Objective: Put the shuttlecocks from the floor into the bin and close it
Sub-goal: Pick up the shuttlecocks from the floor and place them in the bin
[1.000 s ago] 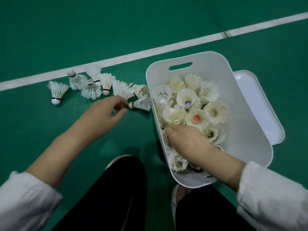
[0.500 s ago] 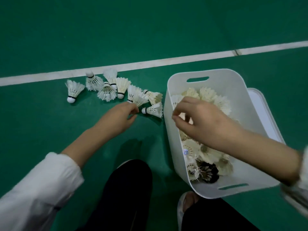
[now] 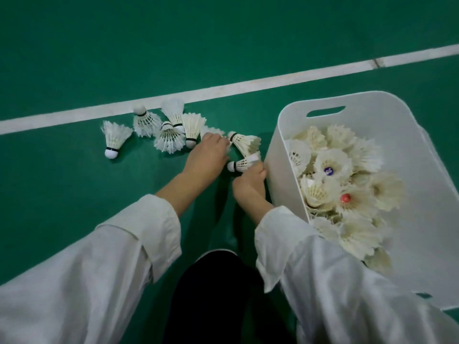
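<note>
Bin on right, mostly full, lid not on. Several shuttlecocks still on floor nr white line. R hand fingers pinch nearest shuttlecock just beside bin wall. L hand over another; grip can't tell.

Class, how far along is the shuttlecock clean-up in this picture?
Done: the bin holds a heap of shuttlecocks. In hand: the right hand pinches one shuttlecock beside the bin; the left hand covers a second shuttlecock. Left: a cluster by the white line, and the open bin needs closing.
</note>
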### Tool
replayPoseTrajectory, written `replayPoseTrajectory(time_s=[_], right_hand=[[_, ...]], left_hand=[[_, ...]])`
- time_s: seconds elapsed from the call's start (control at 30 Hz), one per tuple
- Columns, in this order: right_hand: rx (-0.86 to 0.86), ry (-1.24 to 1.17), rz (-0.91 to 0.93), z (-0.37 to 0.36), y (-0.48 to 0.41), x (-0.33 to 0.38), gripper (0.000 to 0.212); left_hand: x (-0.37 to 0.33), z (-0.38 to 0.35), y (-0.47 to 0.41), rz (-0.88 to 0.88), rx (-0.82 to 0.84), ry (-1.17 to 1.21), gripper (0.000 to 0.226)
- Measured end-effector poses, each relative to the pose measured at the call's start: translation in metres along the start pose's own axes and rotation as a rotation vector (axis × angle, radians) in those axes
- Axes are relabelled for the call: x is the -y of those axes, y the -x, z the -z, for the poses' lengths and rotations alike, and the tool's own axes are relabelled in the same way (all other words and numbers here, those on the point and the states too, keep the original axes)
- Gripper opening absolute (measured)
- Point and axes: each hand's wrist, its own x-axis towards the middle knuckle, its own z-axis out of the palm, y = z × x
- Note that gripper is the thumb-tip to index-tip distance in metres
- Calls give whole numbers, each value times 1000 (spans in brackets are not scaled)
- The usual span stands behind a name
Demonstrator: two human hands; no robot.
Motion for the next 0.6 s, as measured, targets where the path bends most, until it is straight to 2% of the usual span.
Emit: replayPoseTrajectory(time_s=[0.1, 0.2, 0.3, 0.43, 0.6], right_hand=[[31, 32, 95, -2, -6, -12, 43], [-32, 80, 207, 1, -5, -15, 29], [-11, 115, 228, 9, 5, -8, 22], [-12, 126, 398, 17, 26, -4, 14], [-58, 89, 509, 38, 34, 6, 14]], left_hand=[[6, 2, 7, 44, -28, -32, 24], [11, 6, 17, 75, -80, 22, 19], [21, 9, 35, 65, -112, 137, 22], [35, 15, 50, -2, -138, 160, 22], [32, 34, 29, 207, 63, 347, 22]])
